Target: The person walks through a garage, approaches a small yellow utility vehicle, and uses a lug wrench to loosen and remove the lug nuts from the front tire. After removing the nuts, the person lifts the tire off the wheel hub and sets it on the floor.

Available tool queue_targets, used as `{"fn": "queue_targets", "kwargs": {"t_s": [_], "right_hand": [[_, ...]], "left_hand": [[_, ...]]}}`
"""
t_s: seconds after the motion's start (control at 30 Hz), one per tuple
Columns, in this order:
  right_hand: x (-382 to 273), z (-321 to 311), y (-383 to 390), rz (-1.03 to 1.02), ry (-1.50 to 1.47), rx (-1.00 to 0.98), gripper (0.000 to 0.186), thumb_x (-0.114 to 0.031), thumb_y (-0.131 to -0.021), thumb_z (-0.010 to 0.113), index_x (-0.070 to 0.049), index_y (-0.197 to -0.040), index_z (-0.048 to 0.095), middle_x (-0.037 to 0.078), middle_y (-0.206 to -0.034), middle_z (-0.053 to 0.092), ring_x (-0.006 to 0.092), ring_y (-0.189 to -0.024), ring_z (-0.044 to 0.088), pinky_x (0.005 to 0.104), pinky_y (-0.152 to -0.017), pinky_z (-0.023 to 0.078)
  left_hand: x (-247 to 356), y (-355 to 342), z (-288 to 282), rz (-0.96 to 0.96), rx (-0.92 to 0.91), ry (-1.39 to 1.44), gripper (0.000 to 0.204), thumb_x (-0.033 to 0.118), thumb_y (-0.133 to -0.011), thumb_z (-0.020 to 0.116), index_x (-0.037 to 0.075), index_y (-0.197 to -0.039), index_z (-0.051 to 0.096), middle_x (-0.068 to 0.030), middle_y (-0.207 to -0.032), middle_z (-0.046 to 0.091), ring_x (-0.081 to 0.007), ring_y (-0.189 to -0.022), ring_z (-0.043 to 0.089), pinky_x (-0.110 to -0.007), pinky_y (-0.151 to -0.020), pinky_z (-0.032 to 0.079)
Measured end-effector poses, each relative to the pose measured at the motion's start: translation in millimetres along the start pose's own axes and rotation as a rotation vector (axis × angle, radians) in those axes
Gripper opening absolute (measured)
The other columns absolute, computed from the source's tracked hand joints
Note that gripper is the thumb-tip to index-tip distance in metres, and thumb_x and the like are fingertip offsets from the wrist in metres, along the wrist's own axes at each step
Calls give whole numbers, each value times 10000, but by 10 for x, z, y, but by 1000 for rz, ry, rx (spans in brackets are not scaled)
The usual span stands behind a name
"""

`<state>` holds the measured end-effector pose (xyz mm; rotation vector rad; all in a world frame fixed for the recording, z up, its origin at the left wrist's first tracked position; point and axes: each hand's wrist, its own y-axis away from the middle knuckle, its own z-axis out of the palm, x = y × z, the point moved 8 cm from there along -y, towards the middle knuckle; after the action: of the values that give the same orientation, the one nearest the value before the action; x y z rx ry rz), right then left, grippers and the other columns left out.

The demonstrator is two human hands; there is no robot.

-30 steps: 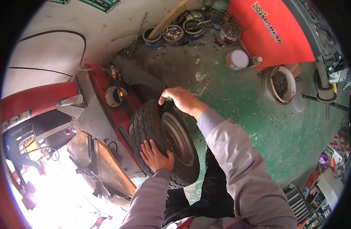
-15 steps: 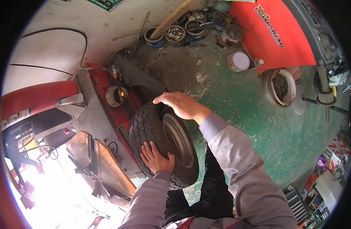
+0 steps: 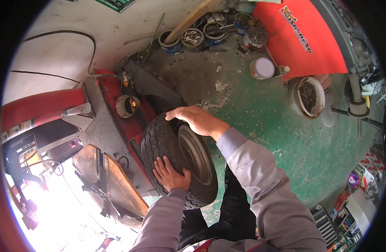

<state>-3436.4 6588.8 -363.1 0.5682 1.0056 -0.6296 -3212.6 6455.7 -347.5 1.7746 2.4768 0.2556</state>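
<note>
A black tire (image 3: 152, 140) with chunky tread, mounted on a grey steel wheel rim (image 3: 200, 157), stands on edge in front of my legs. My left hand (image 3: 173, 174) lies on the tread and sidewall nearest me, fingers spread. My right hand (image 3: 197, 119) reaches over the far upper edge of the tire, its fingers stretched out and resting at the tread's shoulder. Neither hand grips anything else. Both palms are hidden, and so is the wheel's far side.
Left of the tire is a red machine base (image 3: 113, 94) with a round metal cup (image 3: 128, 106). Several tins of small parts (image 3: 193, 38) line the wall. A lidded white tub (image 3: 262, 68), a loose rim (image 3: 296, 98) and a red panel (image 3: 302, 38) are right of them.
The tire has tipped very slightly to the left. My right hand has shifted a little left with it, and my left hand has barely moved.
</note>
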Motion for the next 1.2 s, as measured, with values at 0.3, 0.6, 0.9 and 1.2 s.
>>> {"fn": "queue_targets", "kwargs": {"t_s": [0.3, 0.6, 0.9, 1.2], "right_hand": [[65, -30, -52, -9, -46, 5, 391, -203, -1055, 448, 26, -1124, 758, 157, -1259, 731, 271, -1240, 648, 382, -1130, 450], [36, -42, -104, -59, 93, -51, 428, -233, -1032, 441, 20, -1075, 783, 171, -1265, 735, 294, -1278, 631, 391, -1139, 437], [25, -57, -76, 27, 38, -2, 453, -258, -1036, 430, 11, -1074, 792, 189, -1316, 715, 272, -1259, 634, 361, -1096, 446], [33, -150, -94, 10, 11, 44, 432, -251, -1030, 454, 15, -1068, 792, 181, -1289, 727, 255, -1230, 638, 358, -1061, 455]], "left_hand": [[3, -3, 16, -1, -4, -7, 981, 313, -690, 690, 2, -1562, 366, -260, -1636, 332, -436, -1556, 251, -594, -1272, 150], [1, -4, 7, -2, -10, -16, 974, 320, -716, 679, 13, -1577, 344, -250, -1637, 331, -436, -1551, 256, -581, -1271, 160], [9, -5, 9, 2, -3, -14, 975, 323, -692, 683, 8, -1559, 368, -252, -1635, 338, -435, -1553, 257, -603, -1265, 161], [61, -36, 2, 10, -32, -4, 982, 339, -710, 688, 17, -1574, 350, -247, -1636, 336, -433, -1551, 260, -591, -1267, 161]]}}
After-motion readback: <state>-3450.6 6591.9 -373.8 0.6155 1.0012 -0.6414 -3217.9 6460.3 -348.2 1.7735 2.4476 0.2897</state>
